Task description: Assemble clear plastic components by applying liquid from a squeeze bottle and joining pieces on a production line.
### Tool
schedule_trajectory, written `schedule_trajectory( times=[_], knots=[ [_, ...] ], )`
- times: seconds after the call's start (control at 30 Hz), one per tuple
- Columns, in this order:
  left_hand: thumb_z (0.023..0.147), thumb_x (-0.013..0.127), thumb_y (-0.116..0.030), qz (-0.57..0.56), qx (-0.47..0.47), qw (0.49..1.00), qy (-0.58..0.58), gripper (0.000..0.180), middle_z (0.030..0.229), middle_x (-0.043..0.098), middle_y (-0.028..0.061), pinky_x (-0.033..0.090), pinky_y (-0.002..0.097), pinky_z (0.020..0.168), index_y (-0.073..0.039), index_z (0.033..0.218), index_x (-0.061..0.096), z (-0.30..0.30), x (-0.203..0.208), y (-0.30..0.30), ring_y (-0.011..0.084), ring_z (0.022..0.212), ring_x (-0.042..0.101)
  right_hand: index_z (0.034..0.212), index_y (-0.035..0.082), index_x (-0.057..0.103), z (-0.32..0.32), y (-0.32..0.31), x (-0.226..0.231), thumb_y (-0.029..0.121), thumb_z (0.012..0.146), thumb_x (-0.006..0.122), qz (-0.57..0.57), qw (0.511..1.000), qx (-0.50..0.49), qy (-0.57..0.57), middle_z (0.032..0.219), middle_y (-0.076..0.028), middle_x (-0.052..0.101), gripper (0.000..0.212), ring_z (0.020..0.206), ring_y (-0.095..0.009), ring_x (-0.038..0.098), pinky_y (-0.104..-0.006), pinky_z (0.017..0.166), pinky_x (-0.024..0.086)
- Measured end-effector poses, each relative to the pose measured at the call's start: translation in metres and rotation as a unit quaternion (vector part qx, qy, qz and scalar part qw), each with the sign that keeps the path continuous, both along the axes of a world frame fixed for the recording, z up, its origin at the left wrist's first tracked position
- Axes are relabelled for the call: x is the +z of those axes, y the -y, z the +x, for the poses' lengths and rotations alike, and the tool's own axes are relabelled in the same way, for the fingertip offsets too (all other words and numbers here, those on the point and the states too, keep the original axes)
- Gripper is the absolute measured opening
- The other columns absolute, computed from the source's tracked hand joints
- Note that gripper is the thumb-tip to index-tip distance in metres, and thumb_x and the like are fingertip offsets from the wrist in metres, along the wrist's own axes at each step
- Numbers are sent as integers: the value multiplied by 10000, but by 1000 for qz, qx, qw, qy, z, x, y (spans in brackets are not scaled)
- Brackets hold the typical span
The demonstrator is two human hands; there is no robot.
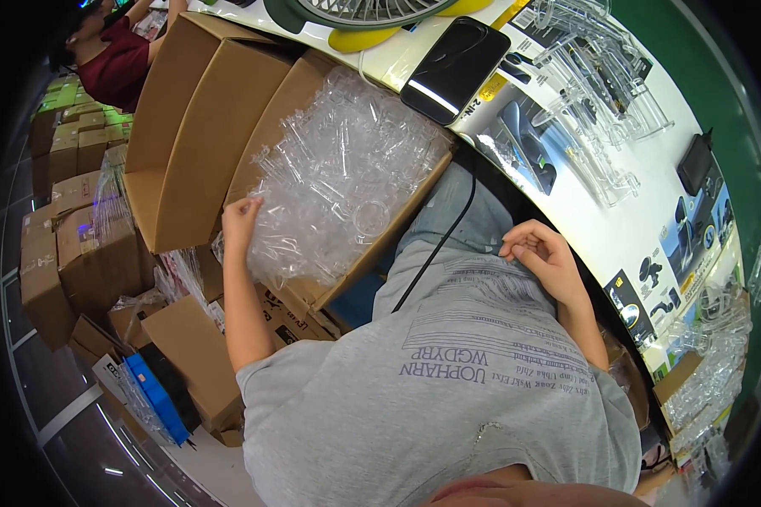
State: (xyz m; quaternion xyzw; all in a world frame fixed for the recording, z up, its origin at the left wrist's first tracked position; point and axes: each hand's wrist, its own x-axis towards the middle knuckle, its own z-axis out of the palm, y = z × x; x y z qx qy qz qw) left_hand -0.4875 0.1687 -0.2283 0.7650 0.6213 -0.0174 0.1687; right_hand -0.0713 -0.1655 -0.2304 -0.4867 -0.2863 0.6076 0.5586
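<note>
My left hand (241, 218) is at the left side of an open cardboard box (254, 156), its fingertips pinched together beside the contents. What they hold, if anything, is too small to make out. Filling the box is a heap of clear plastic parts (347, 169), some of them thin and rod-like, one a ring. My right hand (543, 253) hovers near the table's front edge, above my lap. Its fingers are loosely bent and apart, and I see nothing in them.
On the white table (651, 169) are a black phone (455, 69), clear plastic frames (600, 110), a fan (372, 10) and a small black object (695, 165). A person in a dark red shirt (118, 63) is at the far left. Stacked cartons (89, 253) stand left; a black cable (440, 241) crosses my lap.
</note>
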Motion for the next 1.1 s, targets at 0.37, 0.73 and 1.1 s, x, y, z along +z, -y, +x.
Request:
schedule_trajectory(
  times=[0.37,0.73,1.1],
  knots=[
    [839,616,-209,228,59,958,161,222,680,596,30,420,250,610,12,830,637,12,28,-15,86,642,495,968,-17,553,0,1,-2,-42,827,491,-8,1000,-9,4,849,-79,591,156,807,-121,559,-235,744,447],
    [869,567,-236,436,73,871,213,268,642,562,33,392,271,542,24,810,592,14,58,-15,120,565,458,980,4,568,-5,-4,7,-35,823,508,2,1000,4,15,877,-65,599,172,831,-109,574,-237,760,451],
    [727,644,-83,341,-227,909,75,139,575,505,72,342,287,414,-53,644,537,129,85,56,182,423,418,1137,17,522,-16,-44,59,54,743,600,132,970,71,190,1103,-104,573,404,1006,-195,546,-297,841,429]
  ],
)
